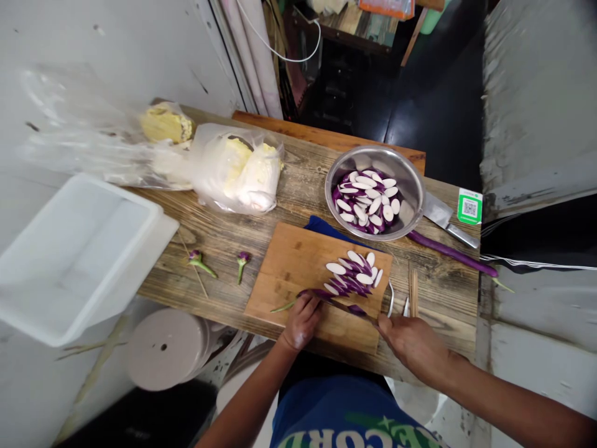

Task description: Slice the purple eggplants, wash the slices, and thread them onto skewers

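My left hand (pixel 304 320) is closed on the stem end of a purple eggplant (pixel 313 292) lying on the wooden cutting board (pixel 270 274). Its green stem points out to the left. My right hand (pixel 410 343) grips a knife (pixel 347 306) whose dark blade reaches left across the board to the eggplant. One cut purple piece (pixel 357 310) lies against the blade. Just beyond it, a spread of slanted eggplant slices (pixel 357 270) shows white faces and purple skin. More slices (pixel 366 199) fill part of a steel bowl (pixel 410 186) behind the board.
Right of the bowl are a cleaver (pixel 441 214) and a whole long eggplant (pixel 452 252). Two eggplant tops (pixel 242 264) lie left of the board. Bagged cabbages (pixel 242 171) and a white plastic bin (pixel 69 249) occupy the left. A round stool (pixel 163 348) stands below the table edge.
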The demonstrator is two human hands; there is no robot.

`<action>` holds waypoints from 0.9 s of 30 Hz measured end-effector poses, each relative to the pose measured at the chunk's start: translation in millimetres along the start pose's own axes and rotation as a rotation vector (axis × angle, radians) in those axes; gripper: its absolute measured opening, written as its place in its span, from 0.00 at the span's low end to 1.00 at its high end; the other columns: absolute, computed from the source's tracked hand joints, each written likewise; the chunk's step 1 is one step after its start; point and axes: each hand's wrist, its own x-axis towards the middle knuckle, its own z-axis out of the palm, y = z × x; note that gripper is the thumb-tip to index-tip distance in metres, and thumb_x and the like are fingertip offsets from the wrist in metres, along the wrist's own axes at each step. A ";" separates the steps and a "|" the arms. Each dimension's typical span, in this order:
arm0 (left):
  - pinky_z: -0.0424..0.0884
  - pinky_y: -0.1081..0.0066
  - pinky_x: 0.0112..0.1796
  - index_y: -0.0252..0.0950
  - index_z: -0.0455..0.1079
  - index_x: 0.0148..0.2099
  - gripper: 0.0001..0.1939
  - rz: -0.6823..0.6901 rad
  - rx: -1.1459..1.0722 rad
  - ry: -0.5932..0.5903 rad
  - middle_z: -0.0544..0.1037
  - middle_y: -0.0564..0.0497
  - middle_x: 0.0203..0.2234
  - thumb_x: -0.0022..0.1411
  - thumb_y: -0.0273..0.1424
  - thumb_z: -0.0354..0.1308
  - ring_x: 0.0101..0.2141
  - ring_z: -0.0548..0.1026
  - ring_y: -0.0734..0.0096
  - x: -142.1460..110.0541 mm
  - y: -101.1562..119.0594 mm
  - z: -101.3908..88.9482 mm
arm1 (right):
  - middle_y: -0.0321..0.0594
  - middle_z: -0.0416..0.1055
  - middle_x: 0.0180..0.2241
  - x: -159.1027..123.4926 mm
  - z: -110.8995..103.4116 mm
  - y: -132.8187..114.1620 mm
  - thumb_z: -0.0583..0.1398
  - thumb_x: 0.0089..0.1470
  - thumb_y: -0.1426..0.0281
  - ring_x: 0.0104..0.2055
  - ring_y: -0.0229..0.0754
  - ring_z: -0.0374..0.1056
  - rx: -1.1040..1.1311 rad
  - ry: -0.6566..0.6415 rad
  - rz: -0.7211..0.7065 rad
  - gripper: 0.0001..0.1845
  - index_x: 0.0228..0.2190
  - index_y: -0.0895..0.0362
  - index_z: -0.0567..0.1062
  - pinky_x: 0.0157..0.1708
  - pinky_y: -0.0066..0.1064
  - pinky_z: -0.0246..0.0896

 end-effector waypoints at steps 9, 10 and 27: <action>0.70 0.59 0.46 0.33 0.71 0.45 0.14 0.001 -0.006 0.025 0.76 0.43 0.39 0.64 0.24 0.44 0.49 0.69 0.61 -11.7 -1.7 3.3 | 0.41 0.73 0.25 2.8 -2.1 -1.1 0.51 0.45 0.86 0.26 0.42 0.69 -0.019 -0.038 -0.013 0.16 0.35 0.61 0.69 0.22 0.31 0.49; 0.70 0.59 0.46 0.33 0.71 0.45 0.14 0.005 -0.009 0.035 0.76 0.43 0.39 0.64 0.24 0.45 0.49 0.69 0.61 -11.4 -1.6 2.9 | 0.42 0.73 0.25 3.0 -2.1 -1.4 0.51 0.45 0.86 0.26 0.42 0.69 -0.019 -0.045 -0.015 0.17 0.35 0.61 0.69 0.22 0.31 0.49; 0.70 0.60 0.45 0.31 0.64 0.55 0.18 -0.030 -0.080 -0.048 0.75 0.41 0.42 0.66 0.25 0.42 0.49 0.68 0.61 -0.5 -1.4 -7.8 | 0.41 0.74 0.23 54.1 16.4 -8.7 0.48 0.61 0.70 0.26 0.43 0.72 0.040 0.054 0.107 0.10 0.34 0.60 0.67 0.22 0.28 0.53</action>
